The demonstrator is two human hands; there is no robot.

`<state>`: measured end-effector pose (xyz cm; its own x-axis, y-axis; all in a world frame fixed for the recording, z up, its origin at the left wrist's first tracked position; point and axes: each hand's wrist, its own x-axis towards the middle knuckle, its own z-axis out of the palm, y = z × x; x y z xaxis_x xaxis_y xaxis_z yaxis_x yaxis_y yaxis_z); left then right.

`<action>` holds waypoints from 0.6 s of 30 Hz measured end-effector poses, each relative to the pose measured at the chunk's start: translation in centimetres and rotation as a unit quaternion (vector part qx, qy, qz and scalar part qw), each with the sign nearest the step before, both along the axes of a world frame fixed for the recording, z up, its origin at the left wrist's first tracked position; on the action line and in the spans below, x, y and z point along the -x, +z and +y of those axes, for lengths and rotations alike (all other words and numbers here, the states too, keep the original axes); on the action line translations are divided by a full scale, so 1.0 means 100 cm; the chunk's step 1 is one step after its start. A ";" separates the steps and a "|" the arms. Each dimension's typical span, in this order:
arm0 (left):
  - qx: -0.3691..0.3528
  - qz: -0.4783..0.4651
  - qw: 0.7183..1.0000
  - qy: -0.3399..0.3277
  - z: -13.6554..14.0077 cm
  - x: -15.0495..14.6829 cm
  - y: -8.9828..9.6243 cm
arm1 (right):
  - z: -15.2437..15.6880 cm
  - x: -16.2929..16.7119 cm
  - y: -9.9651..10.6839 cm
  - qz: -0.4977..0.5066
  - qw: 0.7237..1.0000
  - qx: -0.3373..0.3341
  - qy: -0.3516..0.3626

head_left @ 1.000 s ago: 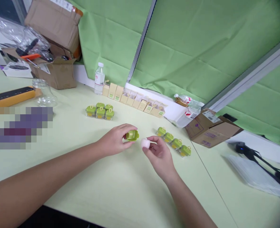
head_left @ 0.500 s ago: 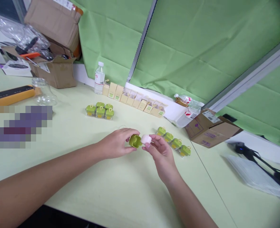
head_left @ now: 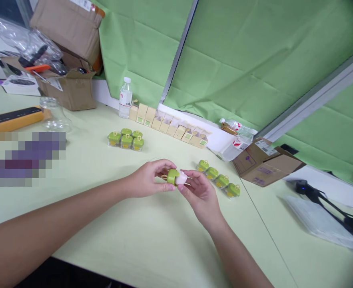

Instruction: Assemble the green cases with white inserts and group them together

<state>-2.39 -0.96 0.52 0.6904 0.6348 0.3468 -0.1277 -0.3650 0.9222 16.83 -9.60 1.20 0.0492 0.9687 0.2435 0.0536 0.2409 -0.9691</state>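
Fingers (head_left: 164,187) of the left hand (head_left: 144,181) grip a green cap (head_left: 172,176) as the right hand's (head_left: 202,194) pinch a white piece (head_left: 181,178) at its mouth, above the table (head_left: 128,240).

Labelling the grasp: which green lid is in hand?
The green lid in the left hand, against the white piece in the right hand. The other green lids sit on clear boxes on the table.

Pale green tabletop (head_left: 152,236), thin seam (head_left: 266,224) toward right. Five green-lidded cases (head_left: 126,141) clustered left of centre; four matching cases (head_left: 222,181) in slanting row, right. Along back edge: small cream boxes (head_left: 164,125) side by side (several flaps up), upright water bottle (head_left: 125,100) at their left end. Farther left, clear jar (head_left: 54,116). Far right, cardboard carton (head_left: 262,162), clear plastic sheets (head_left: 320,222).
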 end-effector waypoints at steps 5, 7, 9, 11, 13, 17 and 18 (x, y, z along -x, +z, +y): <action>0.062 -0.029 0.998 -0.012 0.001 -0.002 -0.004 | -0.001 -0.004 0.004 0.000 0.999 0.018 0.028; 0.089 -0.036 0.995 -0.012 0.002 -0.003 -0.006 | -0.002 -0.005 0.006 0.004 0.999 0.023 0.034; 0.117 -0.043 0.992 -0.014 0.003 -0.005 -0.007 | -0.002 -0.006 0.006 0.002 0.999 0.027 0.037; 0.137 -0.048 0.989 -0.018 0.003 -0.006 -0.010 | -0.002 -0.006 0.006 -0.006 0.999 0.027 0.035; 0.151 -0.047 0.987 -0.019 0.004 -0.006 -0.012 | -0.002 -0.005 0.006 -0.020 0.999 0.023 0.031; 0.175 -0.037 0.984 0.003 0.005 -0.007 -0.015 | -0.003 -0.003 0.002 -0.069 0.997 -0.003 0.022; 0.180 -0.035 0.983 0.008 0.005 -0.007 -0.015 | -0.003 -0.002 0.001 -0.083 0.996 -0.012 0.019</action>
